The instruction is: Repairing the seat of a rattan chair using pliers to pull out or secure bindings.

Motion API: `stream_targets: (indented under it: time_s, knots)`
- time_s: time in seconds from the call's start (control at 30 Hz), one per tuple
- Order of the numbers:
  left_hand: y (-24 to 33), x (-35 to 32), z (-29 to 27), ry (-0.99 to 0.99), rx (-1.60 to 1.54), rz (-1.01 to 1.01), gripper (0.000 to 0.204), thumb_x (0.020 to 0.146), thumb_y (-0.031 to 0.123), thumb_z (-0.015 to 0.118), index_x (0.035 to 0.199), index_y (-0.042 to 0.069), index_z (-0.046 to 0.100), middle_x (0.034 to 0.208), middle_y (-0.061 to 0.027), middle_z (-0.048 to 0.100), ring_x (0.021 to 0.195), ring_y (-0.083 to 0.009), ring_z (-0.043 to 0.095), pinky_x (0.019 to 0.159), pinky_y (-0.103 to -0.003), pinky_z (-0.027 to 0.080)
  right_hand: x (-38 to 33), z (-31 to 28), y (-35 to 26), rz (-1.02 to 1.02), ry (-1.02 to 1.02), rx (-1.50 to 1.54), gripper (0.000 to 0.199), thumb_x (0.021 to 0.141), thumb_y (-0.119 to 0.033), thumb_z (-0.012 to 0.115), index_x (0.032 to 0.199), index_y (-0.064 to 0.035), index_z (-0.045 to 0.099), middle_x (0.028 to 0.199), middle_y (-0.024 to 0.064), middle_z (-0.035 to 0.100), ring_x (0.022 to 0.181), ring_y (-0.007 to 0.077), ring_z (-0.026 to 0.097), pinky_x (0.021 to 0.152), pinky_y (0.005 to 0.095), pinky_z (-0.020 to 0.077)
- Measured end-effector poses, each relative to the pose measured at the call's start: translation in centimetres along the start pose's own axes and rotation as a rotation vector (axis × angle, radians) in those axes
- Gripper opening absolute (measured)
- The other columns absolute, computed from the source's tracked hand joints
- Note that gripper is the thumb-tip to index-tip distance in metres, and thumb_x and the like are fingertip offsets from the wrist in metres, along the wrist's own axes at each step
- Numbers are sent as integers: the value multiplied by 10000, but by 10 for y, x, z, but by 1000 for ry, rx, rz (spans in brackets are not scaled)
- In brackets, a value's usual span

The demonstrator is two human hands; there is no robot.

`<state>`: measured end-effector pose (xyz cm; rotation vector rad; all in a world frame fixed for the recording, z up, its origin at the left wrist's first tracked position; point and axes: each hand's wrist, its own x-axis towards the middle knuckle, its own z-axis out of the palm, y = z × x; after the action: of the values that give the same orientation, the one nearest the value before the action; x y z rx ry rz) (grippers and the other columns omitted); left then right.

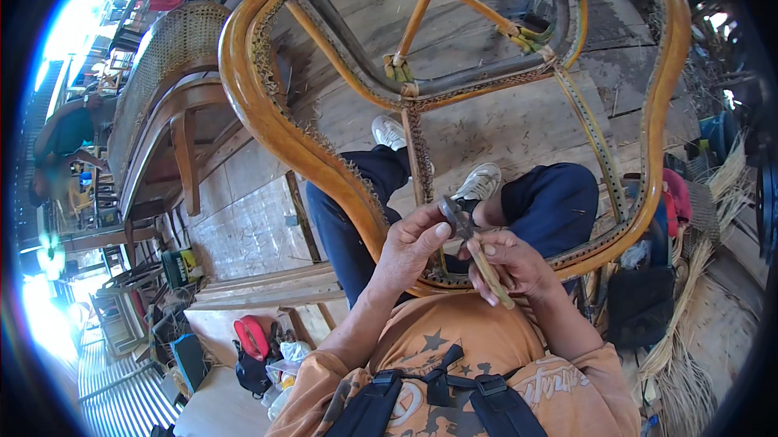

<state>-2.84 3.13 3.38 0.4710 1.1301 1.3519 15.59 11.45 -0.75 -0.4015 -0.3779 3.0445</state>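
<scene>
Both of my hands are at a pair of pincers (460, 222) with a dark metal head and tan wrapped handles. My right hand (519, 263) has its fingers closed around the handles. With bent fingers and thumb, my left hand (412, 249) pinches at the metal head; whether something small is between the jaws, I cannot make out. A glossy orange-brown rattan chair frame (235, 64) surrounds my legs, its lower curve passing under my hands. Along its inner edges run rows of holes and frayed cane ends. Lashed crossing poles (421, 11) show at its far side.
A cane-backed wooden chair (174, 40) stands at the left. Bundles of pale fibre strands (689, 315) hang at the right beside a dark bag (640, 306). Boards (267, 295) and a red-and-black bag (253, 340) are at lower left. A person in green (66, 133) is far left.
</scene>
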Motion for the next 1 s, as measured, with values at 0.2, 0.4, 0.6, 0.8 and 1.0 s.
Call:
stream_targets:
  time_s: [0.2,0.4,0.6,0.8,1.0]
  knots:
    - [-18,6,-5,-72,-244,38,302,904,159,635,1163,19,566,1024,-57,632,949,-143,592,889,-310,465,0,4,5,84,-14,9,523,951,-421,492,1140,66,522,770,173,624,451,199,591,352,225,412]
    - [-6,6,-4,-17,-150,31,195,899,115,633,1064,23,584,965,-33,627,899,-124,600,844,-288,481,-13,16,-9,-85,-20,-317,578,935,-448,524,1229,49,490,973,88,604,728,141,586,689,236,453]
    - [3,15,-11,-147,-64,157,154,906,39,557,1056,22,587,953,-45,631,901,-140,595,857,-291,464,-2,21,-15,107,329,-1238,305,887,-207,626,1074,27,570,816,71,635,720,146,620,682,281,497]
    - [53,38,-33,270,713,250,188,921,79,524,1081,5,590,1068,-126,634,955,-241,611,873,-350,471,9,-38,-44,-53,683,-1212,201,849,-158,564,959,10,560,713,188,614,670,357,628,645,389,502]
    - [37,51,-50,-329,1956,411,512,737,-32,557,1224,127,544,1140,-115,568,1009,-293,568,768,-418,484,36,-74,-55,142,821,-1814,242,813,-24,464,1041,8,537,936,246,631,926,446,597,805,493,468]
